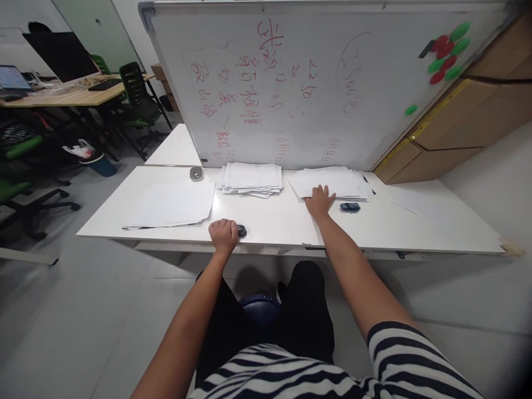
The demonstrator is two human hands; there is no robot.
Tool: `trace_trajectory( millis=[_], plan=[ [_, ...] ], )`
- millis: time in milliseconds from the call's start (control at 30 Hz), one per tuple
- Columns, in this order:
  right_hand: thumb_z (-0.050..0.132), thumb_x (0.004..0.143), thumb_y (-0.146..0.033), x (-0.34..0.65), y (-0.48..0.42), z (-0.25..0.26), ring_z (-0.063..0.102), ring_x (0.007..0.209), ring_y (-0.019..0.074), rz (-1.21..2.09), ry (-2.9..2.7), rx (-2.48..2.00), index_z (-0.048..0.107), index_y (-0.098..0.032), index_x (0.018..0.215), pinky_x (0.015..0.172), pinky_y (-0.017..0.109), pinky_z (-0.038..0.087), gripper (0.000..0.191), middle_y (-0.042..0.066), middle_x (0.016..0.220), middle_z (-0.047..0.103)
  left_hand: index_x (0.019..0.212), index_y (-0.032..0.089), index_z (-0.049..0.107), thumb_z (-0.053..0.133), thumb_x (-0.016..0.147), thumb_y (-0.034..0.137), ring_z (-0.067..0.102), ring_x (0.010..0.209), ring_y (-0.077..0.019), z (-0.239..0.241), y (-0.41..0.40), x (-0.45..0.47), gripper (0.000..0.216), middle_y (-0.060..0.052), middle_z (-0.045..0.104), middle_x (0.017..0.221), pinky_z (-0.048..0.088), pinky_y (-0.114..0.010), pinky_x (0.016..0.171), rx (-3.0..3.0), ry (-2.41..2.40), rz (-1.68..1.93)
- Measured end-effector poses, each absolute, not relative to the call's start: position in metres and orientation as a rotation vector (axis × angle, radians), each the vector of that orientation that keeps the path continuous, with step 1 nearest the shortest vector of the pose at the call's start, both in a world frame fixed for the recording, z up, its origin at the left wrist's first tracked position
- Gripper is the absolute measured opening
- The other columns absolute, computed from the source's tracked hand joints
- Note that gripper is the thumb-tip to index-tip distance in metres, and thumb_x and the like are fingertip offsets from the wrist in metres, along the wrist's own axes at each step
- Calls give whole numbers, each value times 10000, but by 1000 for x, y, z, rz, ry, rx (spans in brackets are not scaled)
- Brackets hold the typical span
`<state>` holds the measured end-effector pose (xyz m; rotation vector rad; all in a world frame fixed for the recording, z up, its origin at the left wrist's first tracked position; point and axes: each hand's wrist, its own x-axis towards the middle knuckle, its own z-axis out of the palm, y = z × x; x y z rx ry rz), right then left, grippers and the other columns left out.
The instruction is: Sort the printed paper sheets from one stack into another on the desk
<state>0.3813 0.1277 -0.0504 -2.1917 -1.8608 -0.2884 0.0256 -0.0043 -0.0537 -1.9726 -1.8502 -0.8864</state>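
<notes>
My left hand [224, 235] is closed in a fist near the front edge of the white table. From its right side sticks out the rounded end of a small black object [241, 230]; the rest is hidden under the fingers, so its kind cannot be made out. My right hand [320, 201] lies with fingers spread on the near left part of the right paper stack [343, 182], touching a sheet that juts out toward the left. Just right of that hand is a small dark blue object [349, 207]. Between my hands, farther back, sits a second, uneven paper stack [251, 177].
A flatter pile of sheets [170, 204] covers the table's left part, with a grey rounded device [196, 173] behind it. A whiteboard [266, 83] with red writing and magnets rises along the back. Cardboard boxes [461, 122] stand at right. Loose paper [409, 200] lies on the right.
</notes>
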Motion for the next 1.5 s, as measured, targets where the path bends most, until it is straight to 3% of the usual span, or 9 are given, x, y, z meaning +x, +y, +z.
trace_trajectory(
  millis=[100, 233, 600, 800, 967, 1133, 1367, 1500],
  plan=[
    [490, 812, -227, 384, 130, -51, 113, 1419, 303, -207, -1835, -2233, 436, -98, 1300, 1091, 600, 98, 507, 171, 1428, 416, 714, 211, 597, 400, 896, 270, 496, 790, -232, -52, -5, 26, 274, -77, 601, 763, 285, -395, 801, -1996, -1883, -875],
    [447, 808, -194, 385, 130, -51, 192, 1405, 294, -77, -1777, -2219, 385, -86, 1333, 1089, 576, 128, 539, 177, 1350, 509, 707, 212, 596, 391, 897, 269, 495, 788, -234, -51, -6, 27, 285, -80, 599, 761, 284, -396, 801, -1983, -1900, -858],
    [365, 877, -189, 388, 130, -56, 468, 1197, 282, -164, -1739, -2078, 546, -117, 1083, 1047, 507, 232, 283, 184, 1104, 636, 715, 205, 585, 385, 901, 292, 478, 813, -240, -58, -3, 25, 287, -84, 578, 758, 282, -408, 815, -1971, -1892, -880],
    [360, 901, -204, 393, 128, -60, 596, 908, 281, -130, -1578, -2068, 447, -85, 1176, 852, 421, 407, 312, 180, 949, 643, 755, 200, 588, 342, 918, 326, 467, 891, -255, -63, -1, 28, 321, -96, 573, 818, 271, -425, 869, -1965, -1932, -934],
    [288, 948, -291, 393, 127, -62, 613, 841, 295, -113, -1467, -2034, 429, -69, 1187, 783, 427, 433, 355, 161, 852, 624, 776, 193, 585, 309, 933, 339, 465, 916, -254, -64, -2, 31, 350, -95, 564, 840, 263, -429, 887, -1972, -1928, -981],
    [232, 956, -299, 393, 127, -63, 627, 834, 289, -125, -1420, -1989, 425, -119, 1182, 797, 449, 451, 347, 127, 838, 616, 754, 192, 570, 310, 936, 347, 472, 893, -245, -61, -3, 32, 353, -87, 566, 829, 274, -414, 865, -1934, -1901, -984],
    [383, 882, -203, 390, 120, -56, 626, 868, 307, -80, -1418, -2004, 413, -103, 1203, 802, 448, 450, 337, 161, 908, 642, 749, 188, 571, 316, 933, 332, 470, 895, -251, -61, -2, 32, 346, -95, 561, 825, 267, -427, 862, -1954, -1913, -984],
    [342, 933, -293, 379, 113, -46, 620, 939, 296, 8, -1447, -1937, 422, -113, 1227, 829, 440, 457, 353, 152, 975, 640, 764, 182, 572, 314, 934, 340, 472, 899, -258, -61, -2, 32, 347, -103, 559, 836, 272, -437, 856, -1958, -1901, -991]
  ],
)
